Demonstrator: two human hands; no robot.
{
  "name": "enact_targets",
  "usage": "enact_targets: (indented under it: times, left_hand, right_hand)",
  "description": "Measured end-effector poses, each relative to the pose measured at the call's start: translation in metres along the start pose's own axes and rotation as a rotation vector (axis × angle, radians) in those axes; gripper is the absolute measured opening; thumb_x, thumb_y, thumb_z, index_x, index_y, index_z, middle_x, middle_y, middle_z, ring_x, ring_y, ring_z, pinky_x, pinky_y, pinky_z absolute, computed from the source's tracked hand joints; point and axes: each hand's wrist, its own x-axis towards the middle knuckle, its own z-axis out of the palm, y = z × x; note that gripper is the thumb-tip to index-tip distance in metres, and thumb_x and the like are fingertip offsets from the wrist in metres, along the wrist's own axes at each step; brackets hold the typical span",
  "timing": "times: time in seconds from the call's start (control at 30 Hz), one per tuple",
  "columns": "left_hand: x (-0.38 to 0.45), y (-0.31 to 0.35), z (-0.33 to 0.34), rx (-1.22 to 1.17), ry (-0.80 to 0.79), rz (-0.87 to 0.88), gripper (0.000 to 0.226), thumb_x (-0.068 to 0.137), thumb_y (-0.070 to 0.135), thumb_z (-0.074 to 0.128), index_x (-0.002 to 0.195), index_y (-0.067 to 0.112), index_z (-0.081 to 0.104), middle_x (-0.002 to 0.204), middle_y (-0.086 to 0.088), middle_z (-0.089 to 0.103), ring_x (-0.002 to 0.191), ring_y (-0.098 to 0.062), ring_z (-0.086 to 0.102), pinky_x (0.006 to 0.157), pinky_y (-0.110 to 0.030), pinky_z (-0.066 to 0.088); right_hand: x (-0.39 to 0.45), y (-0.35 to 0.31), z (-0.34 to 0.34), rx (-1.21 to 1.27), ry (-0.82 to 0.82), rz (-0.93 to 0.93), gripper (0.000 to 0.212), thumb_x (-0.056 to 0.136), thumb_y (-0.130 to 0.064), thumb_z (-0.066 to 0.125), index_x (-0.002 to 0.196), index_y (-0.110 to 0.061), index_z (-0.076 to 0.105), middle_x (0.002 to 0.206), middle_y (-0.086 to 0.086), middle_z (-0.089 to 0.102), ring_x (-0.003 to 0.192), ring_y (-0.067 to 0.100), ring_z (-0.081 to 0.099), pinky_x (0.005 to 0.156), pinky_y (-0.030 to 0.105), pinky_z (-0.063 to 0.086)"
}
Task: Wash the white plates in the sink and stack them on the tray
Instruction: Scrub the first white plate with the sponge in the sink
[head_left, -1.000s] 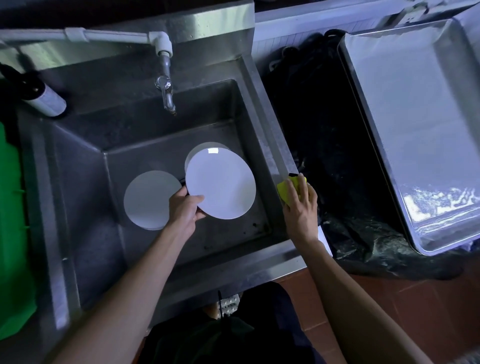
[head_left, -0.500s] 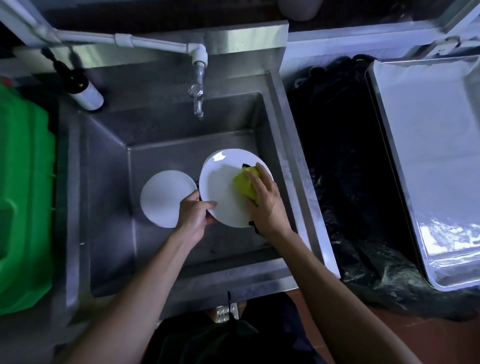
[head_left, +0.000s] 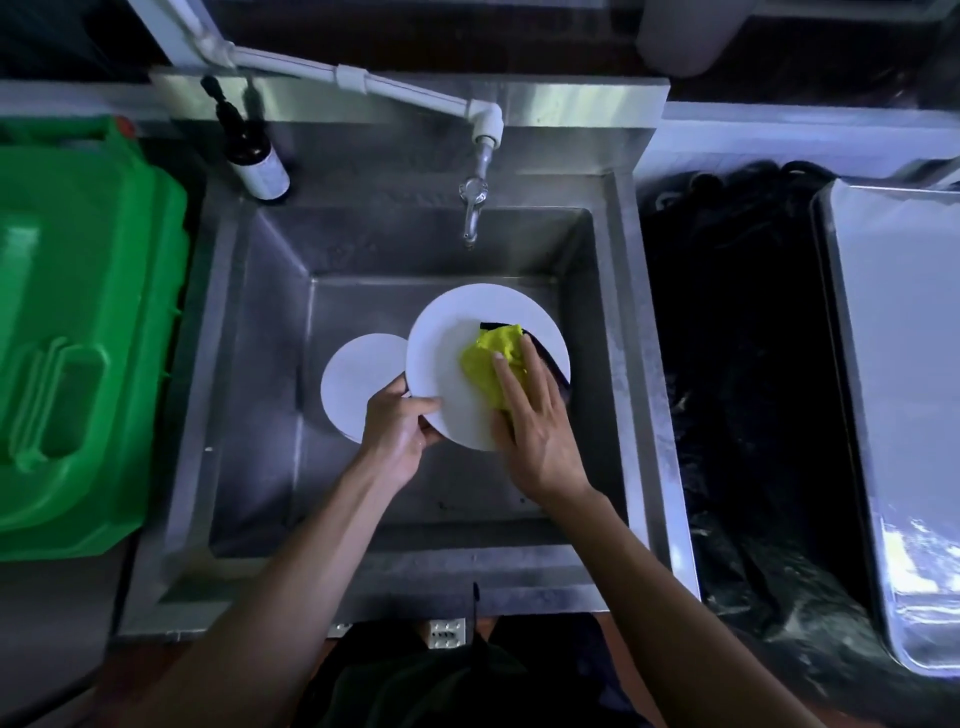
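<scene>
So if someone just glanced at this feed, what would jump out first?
The bright yellow sponge under the right hand, pressed on the white plate that the left hand holds by its rim over the middle of the sink. Next, the big green bin at far left. A second plate lies on the sink floor, and the tray sits at far right.

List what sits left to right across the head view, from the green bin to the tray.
green bin → dark pump bottle → smaller white plate → left hand → yellow cloth → tap → black bag → metal tray
</scene>
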Motion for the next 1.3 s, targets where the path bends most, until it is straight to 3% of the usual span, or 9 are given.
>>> enact_targets:
  times: [0.3,0.47,0.67,0.9,1.3]
  left_hand:
    - [-0.007,-0.004,0.002,0.105,-0.133,-0.018,0.035,0.078,-0.013,0.057,0.104,0.005,0.073,0.093,-0.014,0.072,0.085,-0.031,0.070,0.062,-0.037,0.056]
    - [-0.006,-0.004,-0.004,0.118,-0.152,-0.023,0.041,0.067,-0.003,0.061,0.106,0.003,0.071,0.099,-0.018,0.072,0.090,-0.034,0.071,0.068,-0.041,0.057]
    - [-0.008,-0.003,-0.008,0.101,-0.132,0.043,0.040,0.070,-0.001,0.065,0.108,0.008,0.073,0.103,-0.018,0.073,0.091,-0.032,0.071,0.070,-0.043,0.057]
    - [-0.010,0.000,-0.010,0.095,-0.072,0.085,0.045,0.061,0.007,0.068,0.104,0.016,0.076,0.103,-0.015,0.075,0.084,-0.029,0.071,0.069,-0.040,0.056]
    - [-0.009,0.008,0.005,-0.020,0.031,0.106,0.036,0.063,0.002,0.062,0.095,0.012,0.075,0.096,-0.014,0.072,0.080,-0.030,0.068,0.067,-0.047,0.059]
  right_hand:
    - [0.037,-0.005,0.000,0.035,-0.066,-0.175,0.048,0.103,-0.015,0.046,0.150,-0.012,0.041,0.164,0.015,0.018,0.149,0.035,0.022,0.119,0.050,0.024]
    - [0.049,-0.005,0.002,0.058,-0.108,-0.292,0.049,0.104,-0.015,0.048,0.152,-0.013,0.037,0.164,0.013,0.019,0.152,0.032,0.017,0.119,0.052,0.022]
    - [0.068,-0.006,0.004,0.073,-0.064,-0.301,0.046,0.103,-0.012,0.048,0.149,-0.005,0.041,0.162,0.017,0.024,0.150,0.036,0.022,0.116,0.054,0.028]
    - [0.090,0.009,-0.008,0.030,0.068,-0.105,0.047,0.103,-0.014,0.047,0.149,-0.008,0.040,0.162,0.017,0.023,0.149,0.035,0.022,0.119,0.050,0.025]
    - [0.062,0.024,-0.013,0.006,0.053,0.084,0.050,0.105,-0.015,0.042,0.153,-0.009,0.032,0.164,0.017,0.013,0.152,0.032,0.012,0.121,0.050,0.020]
